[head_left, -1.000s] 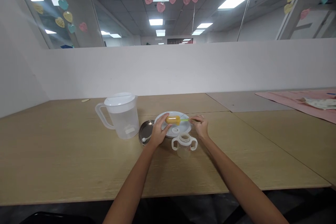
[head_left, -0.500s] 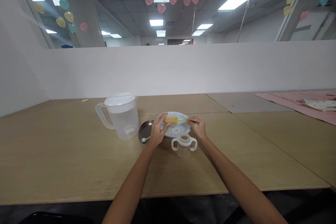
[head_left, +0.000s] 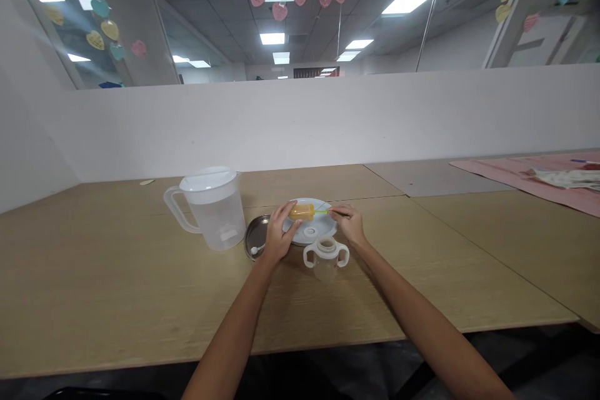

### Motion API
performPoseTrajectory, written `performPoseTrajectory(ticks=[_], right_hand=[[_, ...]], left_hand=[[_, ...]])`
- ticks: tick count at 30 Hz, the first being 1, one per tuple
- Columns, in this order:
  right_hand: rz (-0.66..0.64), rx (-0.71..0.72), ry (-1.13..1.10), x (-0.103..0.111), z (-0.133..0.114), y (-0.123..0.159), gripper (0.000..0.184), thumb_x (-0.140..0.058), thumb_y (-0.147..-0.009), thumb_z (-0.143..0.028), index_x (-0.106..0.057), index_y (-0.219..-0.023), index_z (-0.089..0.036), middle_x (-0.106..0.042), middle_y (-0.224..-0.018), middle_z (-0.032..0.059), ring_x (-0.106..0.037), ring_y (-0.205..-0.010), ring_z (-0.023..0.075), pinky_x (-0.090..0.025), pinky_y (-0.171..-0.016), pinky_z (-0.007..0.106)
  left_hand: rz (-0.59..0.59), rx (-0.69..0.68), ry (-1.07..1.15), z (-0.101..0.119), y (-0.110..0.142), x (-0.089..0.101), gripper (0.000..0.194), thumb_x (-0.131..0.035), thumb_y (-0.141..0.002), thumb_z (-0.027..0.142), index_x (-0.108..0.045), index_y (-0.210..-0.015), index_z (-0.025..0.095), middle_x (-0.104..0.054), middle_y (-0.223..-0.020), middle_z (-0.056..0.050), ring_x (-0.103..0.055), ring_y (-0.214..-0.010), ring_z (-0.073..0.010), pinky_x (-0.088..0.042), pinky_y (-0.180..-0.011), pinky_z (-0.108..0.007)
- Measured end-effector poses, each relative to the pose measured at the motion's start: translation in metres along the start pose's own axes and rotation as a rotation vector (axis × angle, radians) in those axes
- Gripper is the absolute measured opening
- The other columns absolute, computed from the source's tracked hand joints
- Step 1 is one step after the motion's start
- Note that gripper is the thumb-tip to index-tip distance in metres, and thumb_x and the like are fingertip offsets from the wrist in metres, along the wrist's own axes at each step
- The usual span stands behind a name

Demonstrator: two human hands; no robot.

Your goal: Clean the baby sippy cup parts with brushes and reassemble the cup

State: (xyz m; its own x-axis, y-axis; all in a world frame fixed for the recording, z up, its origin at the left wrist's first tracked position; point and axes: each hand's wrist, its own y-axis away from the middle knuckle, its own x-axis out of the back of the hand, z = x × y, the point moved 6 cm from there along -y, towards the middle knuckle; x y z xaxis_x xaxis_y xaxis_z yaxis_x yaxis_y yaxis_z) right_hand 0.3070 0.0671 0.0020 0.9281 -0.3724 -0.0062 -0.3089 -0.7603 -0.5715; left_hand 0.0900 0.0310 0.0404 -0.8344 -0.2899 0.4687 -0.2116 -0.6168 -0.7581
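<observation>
Wooden desk (head_left: 117,300) held a white plate (head_left: 328,228). Above the plate, the left hand (head_left: 277,239) pinched a yellow tube (head_left: 302,212). The right hand (head_left: 349,224) pinched its thin green stick (head_left: 321,212).

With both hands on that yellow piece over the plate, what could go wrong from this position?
The two-handled cup stands uncapped right under the right hand; a wrist dropping could tip it. The yellow piece, pinched between the left hand and the thin green stick, may slip onto the white plate or bend the stick. The pitcher of water sits near the left elbow's path.
</observation>
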Motion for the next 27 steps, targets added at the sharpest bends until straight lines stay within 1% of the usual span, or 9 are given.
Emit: performPoseTrajectory(ticks=[5, 8, 10, 12, 15, 20, 21, 25, 27], right_hand=[[-0.046, -0.147, -0.127, -0.001, 0.008, -0.003, 0.009, -0.068, -0.055, -0.03, -0.07, -0.057, -0.022, -0.066, -0.064, 0.0027, -0.058, -0.067, 0.0189, -0.044, -0.064, 0.032], [0.003, -0.206, -0.153, 0.003, 0.013, -0.005, 0.007, -0.067, -0.054, -0.028, -0.07, -0.056, -0.021, -0.067, -0.064, 0.0032, -0.058, -0.066, 0.019, -0.044, -0.064, 0.032], [0.032, -0.193, -0.139, 0.004, 0.013, -0.004, 0.008, -0.066, -0.055, -0.027, -0.07, -0.058, -0.021, -0.068, -0.067, 0.0035, -0.059, -0.069, 0.0191, -0.045, -0.066, 0.032], [0.017, -0.159, -0.11, 0.002, 0.012, -0.004, 0.009, -0.065, -0.055, -0.027, -0.07, -0.059, -0.021, -0.069, -0.068, 0.0032, -0.06, -0.071, 0.0191, -0.045, -0.068, 0.031], [0.001, -0.162, -0.055, 0.003, 0.015, -0.004, 0.011, -0.061, -0.056, -0.028, -0.07, -0.057, -0.02, -0.068, -0.066, 0.0024, -0.06, -0.07, 0.0187, -0.045, -0.068, 0.03], [0.252, -0.25, 0.011, 0.03, 0.025, -0.008, 0.016, -0.056, -0.058, -0.026, -0.07, -0.061, -0.019, -0.067, -0.062, 0.0026, -0.059, -0.066, 0.0192, -0.043, -0.064, 0.029], [0.244, -0.24, -0.014, 0.031, 0.024, -0.01, 0.016, -0.057, -0.058, -0.026, -0.07, -0.062, -0.019, -0.067, -0.063, 0.0028, -0.059, -0.066, 0.0192, -0.043, -0.064, 0.029], [0.071, -0.154, -0.102, 0.016, 0.013, -0.011, 0.012, -0.061, -0.058, -0.027, -0.07, -0.061, -0.019, -0.068, -0.066, 0.0032, -0.06, -0.069, 0.0192, -0.045, -0.067, 0.03], [0.081, -0.095, -0.078, 0.013, 0.007, -0.009, 0.012, -0.063, -0.059, -0.028, -0.07, -0.064, -0.02, -0.069, -0.071, 0.004, -0.06, -0.073, 0.0198, -0.045, -0.07, 0.032]], left_hand=[[-0.008, 0.003, 0.007, 0.0, 0.0, 0.0, 0.045, -0.049, -0.087, 0.039, -0.047, -0.128, 0.022, -0.057, -0.121, -0.009, -0.052, -0.111, -0.0213, -0.039, -0.097, -0.036], [-0.036, -0.019, 0.006, 0.002, 0.0, -0.002, 0.044, -0.049, -0.087, 0.038, -0.047, -0.128, 0.021, -0.057, -0.121, -0.009, -0.052, -0.111, -0.0212, -0.039, -0.097, -0.035], [-0.035, -0.03, -0.009, 0.004, 0.001, -0.002, 0.044, -0.049, -0.087, 0.038, -0.047, -0.128, 0.021, -0.056, -0.122, -0.009, -0.052, -0.111, -0.0213, -0.04, -0.096, -0.035], [0.008, -0.034, -0.03, 0.004, 0.003, 0.0, 0.043, -0.05, -0.087, 0.038, -0.048, -0.127, 0.021, -0.057, -0.119, -0.009, -0.053, -0.109, -0.0212, -0.041, -0.094, -0.035], [0.131, -0.018, -0.07, 0.002, 0.004, 0.006, 0.046, -0.055, -0.083, 0.039, -0.05, -0.124, 0.02, -0.061, -0.109, -0.009, -0.057, -0.1, -0.021, -0.044, -0.09, -0.035], [0.268, 0.11, -0.094, -0.013, 0.005, 0.01, 0.053, -0.065, -0.075, 0.039, -0.05, -0.12, 0.017, -0.062, -0.105, -0.01, -0.061, -0.09, -0.0206, -0.048, -0.084, -0.037], [0.262, 0.127, -0.083, -0.016, 0.005, 0.009, 0.05, -0.065, -0.075, 0.039, -0.051, -0.118, 0.017, -0.063, -0.106, -0.01, -0.061, -0.089, -0.0205, -0.049, -0.083, -0.037], [0.166, 0.111, -0.024, -0.019, 0.004, 0.0, 0.044, -0.063, -0.077, 0.036, -0.052, -0.116, 0.019, -0.063, -0.109, -0.01, -0.064, -0.089, -0.0202, -0.052, -0.08, -0.037], [0.125, 0.072, -0.035, -0.017, 0.005, -0.003, 0.044, -0.062, -0.078, 0.035, -0.051, -0.118, 0.02, -0.063, -0.111, -0.01, -0.064, -0.092, -0.0207, -0.052, -0.082, -0.037]])
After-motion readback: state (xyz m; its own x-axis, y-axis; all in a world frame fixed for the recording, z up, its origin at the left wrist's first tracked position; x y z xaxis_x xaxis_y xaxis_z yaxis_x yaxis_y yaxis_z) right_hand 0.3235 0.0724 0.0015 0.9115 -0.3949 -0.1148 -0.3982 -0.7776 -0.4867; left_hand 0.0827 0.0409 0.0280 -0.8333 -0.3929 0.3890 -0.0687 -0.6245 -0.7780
